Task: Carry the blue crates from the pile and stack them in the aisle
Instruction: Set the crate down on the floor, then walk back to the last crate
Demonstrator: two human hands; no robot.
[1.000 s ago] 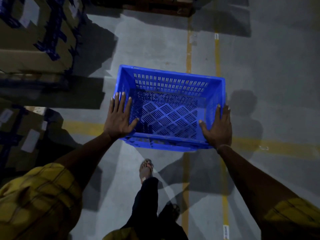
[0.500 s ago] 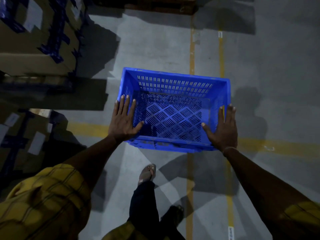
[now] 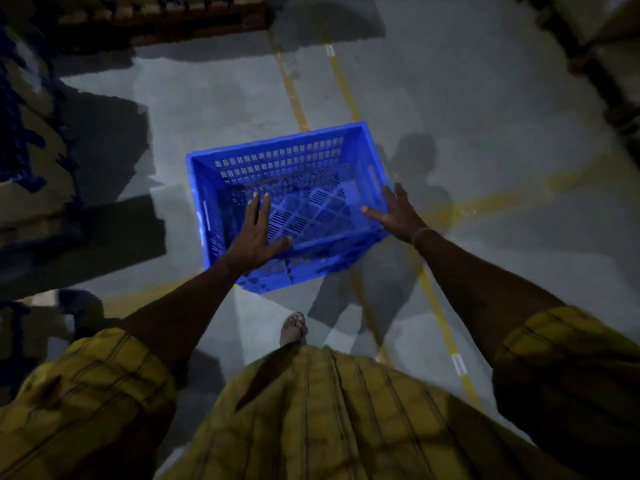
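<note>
I see the floor (image 3: 467, 140) below both hands, yellow lines crossing it. The crate (image 3: 287, 174) sits between my hands, empty, tilted, apparently being released or dropped. Left hand (image 3: 254, 239) spreads flat over its near rim; right hand (image 3: 398, 211) is splayed beside the right wall, gripping nothing.

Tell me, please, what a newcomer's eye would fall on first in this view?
The bright blue crate at centre, empty and tilted, stands out against the dim grey floor. The left hand lies spread across its near left corner, and the right hand presses its right wall. Yellow floor lines run beneath it.
</note>
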